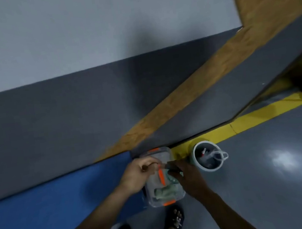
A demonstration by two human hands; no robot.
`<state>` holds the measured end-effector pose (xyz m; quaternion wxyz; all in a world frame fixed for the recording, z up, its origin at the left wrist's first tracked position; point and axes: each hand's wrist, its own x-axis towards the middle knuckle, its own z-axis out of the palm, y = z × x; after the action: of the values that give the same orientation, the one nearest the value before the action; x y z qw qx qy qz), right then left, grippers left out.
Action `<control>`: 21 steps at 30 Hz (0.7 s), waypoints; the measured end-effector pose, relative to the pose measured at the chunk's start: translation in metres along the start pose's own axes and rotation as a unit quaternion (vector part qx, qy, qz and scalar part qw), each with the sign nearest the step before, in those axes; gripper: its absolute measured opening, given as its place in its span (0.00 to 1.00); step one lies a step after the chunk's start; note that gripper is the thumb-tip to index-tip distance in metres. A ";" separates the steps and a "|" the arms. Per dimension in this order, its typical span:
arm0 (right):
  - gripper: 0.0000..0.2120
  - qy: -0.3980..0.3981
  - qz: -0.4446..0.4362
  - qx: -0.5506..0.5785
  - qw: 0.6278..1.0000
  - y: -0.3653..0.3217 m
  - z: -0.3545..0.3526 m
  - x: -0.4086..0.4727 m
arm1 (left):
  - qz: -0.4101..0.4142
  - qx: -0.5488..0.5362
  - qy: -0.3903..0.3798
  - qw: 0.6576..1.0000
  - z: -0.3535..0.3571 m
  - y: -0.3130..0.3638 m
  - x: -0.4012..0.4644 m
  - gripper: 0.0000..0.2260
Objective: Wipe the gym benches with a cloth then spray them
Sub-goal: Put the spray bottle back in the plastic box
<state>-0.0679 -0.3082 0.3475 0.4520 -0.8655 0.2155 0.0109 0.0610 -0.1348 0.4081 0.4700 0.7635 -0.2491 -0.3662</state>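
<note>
The pale green cloth (166, 190) is being fetched from the clear plastic box with orange clips (161, 176), which the left hand (140, 170) and right hand (182, 171) grip with curled fingers; lifting it out is judged next.

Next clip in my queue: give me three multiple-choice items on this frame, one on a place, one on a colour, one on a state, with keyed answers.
1. Where does the white bucket stand?
A. To the right of the clear box, on the floor
B. Inside the clear box
C. On the blue mat

2. What colour are the box's clips?
A. Green
B. Orange
C. Black

3. What are the hands doing?
A. Both hang idle at the sides
B. Both are at the box, left hand with fingers curled at its top
C. Both grip the bucket

Answers:
1 A, the bucket sits on grey floor beside the box, by the yellow line.
2 B, orange clips show at its ends and middle.
3 B, the left hand and the right hand meet over the box.
</note>
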 end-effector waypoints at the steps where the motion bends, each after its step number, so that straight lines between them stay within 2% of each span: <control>1: 0.14 -0.007 0.011 0.005 1.000 0.017 0.001 0.008 | -0.015 -0.005 0.012 1.000 0.005 -0.007 0.004 0.11; 3: 0.14 -0.010 0.036 0.012 0.999 0.054 0.007 0.021 | -0.042 -0.023 0.043 0.998 0.014 -0.029 0.014 0.20; 4: 0.14 -0.009 0.046 0.003 0.999 0.072 0.011 0.027 | -0.063 -0.020 0.054 0.996 0.019 -0.043 0.019 0.22; 6: 0.13 0.009 0.055 -0.017 0.998 0.104 0.020 0.039 | -0.112 -0.009 0.072 0.991 0.030 -0.071 0.027 0.13; 7: 0.09 0.013 0.058 -0.024 0.998 0.120 0.026 0.044 | -0.133 -0.008 0.082 0.988 0.034 -0.085 0.031 0.07; 8: 0.04 0.015 0.054 -0.038 0.998 0.138 0.033 0.049 | -0.150 -0.008 0.089 0.985 0.039 -0.100 0.034 0.07; 10: 0.04 0.009 0.052 -0.068 0.996 0.168 0.050 0.061 | -0.180 -0.009 0.091 0.980 0.046 -0.130 0.041 0.09; 13: 0.01 -0.010 0.110 -0.099 0.989 0.212 0.081 0.081 | -0.190 -0.005 0.089 0.978 0.059 -0.166 0.055 0.11; 21: 0.07 -0.046 0.203 -0.150 0.966 0.291 0.152 0.137 | -0.228 -0.032 0.118 0.966 0.081 -0.258 0.091 0.11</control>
<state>-0.0284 -0.3829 0.0022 0.3143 -0.8601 0.3619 0.1746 0.0607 -0.1321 0.1232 0.4242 0.8225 0.0008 -0.3790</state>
